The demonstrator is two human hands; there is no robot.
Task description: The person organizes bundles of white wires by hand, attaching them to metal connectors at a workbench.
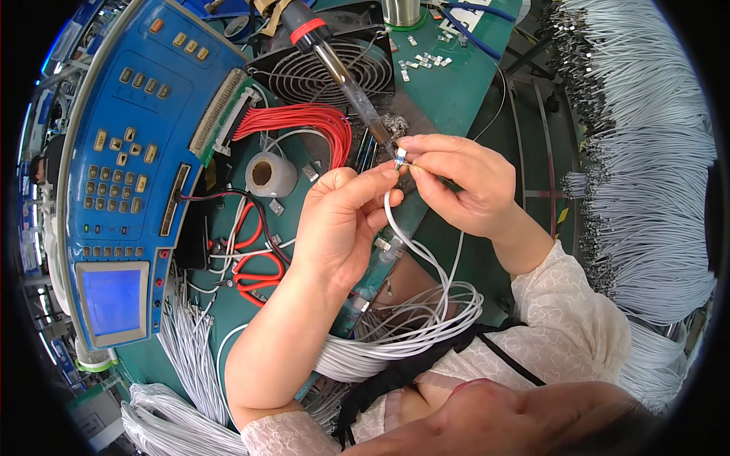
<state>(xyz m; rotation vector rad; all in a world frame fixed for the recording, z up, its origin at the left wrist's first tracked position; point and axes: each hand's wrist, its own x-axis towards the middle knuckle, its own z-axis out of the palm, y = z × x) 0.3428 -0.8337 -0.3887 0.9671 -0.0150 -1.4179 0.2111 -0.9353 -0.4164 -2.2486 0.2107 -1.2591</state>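
Observation:
My left hand is closed, thumb and fingers pinching the end of a grey cable that hangs down from it. Just beyond the left thumb is a small white-and-blue connector. My right hand is closed too, its fingertips pinched at this connector, where a short thin wire also shows. Exactly which fingertip bears on which part is too small to tell. The soldering iron slants down from the top, its tip right beside the connector, with neither hand on its handle.
A blue test instrument with a screen stands left, joined to red wires. Red-handled scissors, a white roll and a fan are nearby. Grey cables bundle near my body; more hang at right.

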